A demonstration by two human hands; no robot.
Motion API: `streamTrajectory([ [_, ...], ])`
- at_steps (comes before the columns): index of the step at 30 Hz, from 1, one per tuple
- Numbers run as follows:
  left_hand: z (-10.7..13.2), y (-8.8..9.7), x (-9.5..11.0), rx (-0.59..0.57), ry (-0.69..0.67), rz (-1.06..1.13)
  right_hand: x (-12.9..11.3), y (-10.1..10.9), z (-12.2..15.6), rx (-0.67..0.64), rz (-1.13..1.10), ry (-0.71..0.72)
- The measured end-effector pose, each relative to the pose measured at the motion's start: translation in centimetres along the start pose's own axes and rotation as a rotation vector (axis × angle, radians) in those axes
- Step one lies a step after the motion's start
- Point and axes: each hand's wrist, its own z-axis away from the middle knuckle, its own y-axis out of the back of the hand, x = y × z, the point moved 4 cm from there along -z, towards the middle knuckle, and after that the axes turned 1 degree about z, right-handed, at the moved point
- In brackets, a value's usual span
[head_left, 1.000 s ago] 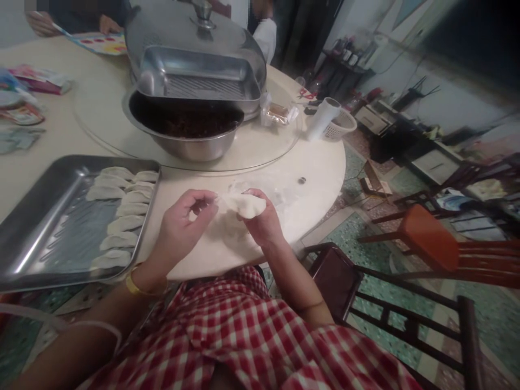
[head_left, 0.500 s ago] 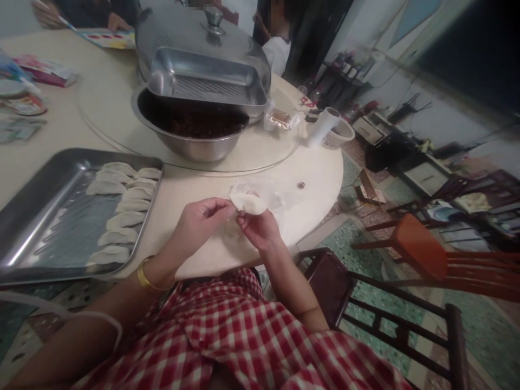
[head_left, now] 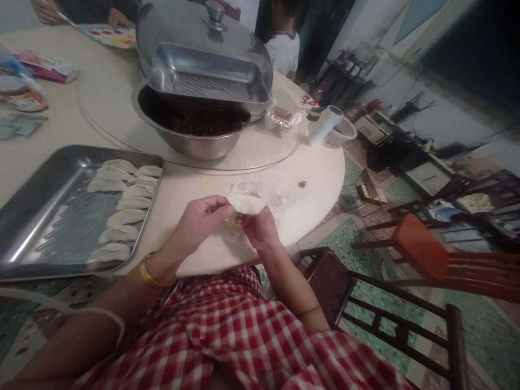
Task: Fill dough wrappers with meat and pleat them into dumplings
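A pale, half-moon dumpling (head_left: pixel 247 204) is held between my two hands above the near edge of the table. My left hand (head_left: pixel 206 216) pinches its left corner between thumb and fingers. Around its right end, my right hand (head_left: pixel 260 226) is closed, the fingers partly hidden behind the dough. Beneath lies a thin clear plastic sheet (head_left: pixel 276 197). To the left, a metal tray (head_left: pixel 73 216) holds several folded dumplings (head_left: pixel 125 218) lined up along its right side. Beyond my hands stands a steel bowl (head_left: pixel 199 145) with a dark filling.
An empty ribbed metal pan (head_left: pixel 211 81) rests tilted over the bowl, against a large lidded pan (head_left: pixel 235 32). A plastic roll (head_left: pixel 327 124) and a white basket (head_left: pixel 341 134) stand at right. A dark chair (head_left: pixel 329 281) is by my right arm. Other people are across the table.
The dumpling's front and back edges look closer together, and its opening shows less. Both hands keep their grip. A person in white in the background has moved slightly right.
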Motion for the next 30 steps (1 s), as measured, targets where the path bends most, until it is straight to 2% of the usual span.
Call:
streamTrajectory([
  [5,-0.4,-0.4,-0.2,-0.075,0.140,0.165,0.4,1.3,0.0,0.019,0.139,0.115],
  [9,-0.5,-0.4,0.2,-0.093,0.204,0.214,-0.9,2.9,0.9,-0.026,0.455,0.273],
  [13,-0.6,-0.3,0.5,-0.075,0.194,0.189,-3.7,4.0,2.5,-0.020,0.767,0.584],
  [16,-0.6,-0.6,0.4,-0.094,0.127,0.094,-4.7,3.3,3.5,-0.042,0.846,0.687],
  [19,-0.5,-1.0,0.3,-0.094,0.060,-0.019,-4.3,1.9,3.9,-0.124,0.865,0.647],
  [21,-0.4,-1.1,0.2,-0.081,0.028,-0.075,-3.8,1.4,3.8,-0.124,0.851,0.586],
  [26,-0.4,-1.3,0.1,-0.101,-0.005,-0.173,-2.7,2.0,3.1,-0.103,0.772,0.429],
  [30,-0.7,-1.4,-0.3,-0.116,-0.018,-0.195,-2.4,2.7,2.7,-0.118,0.704,0.363],
])
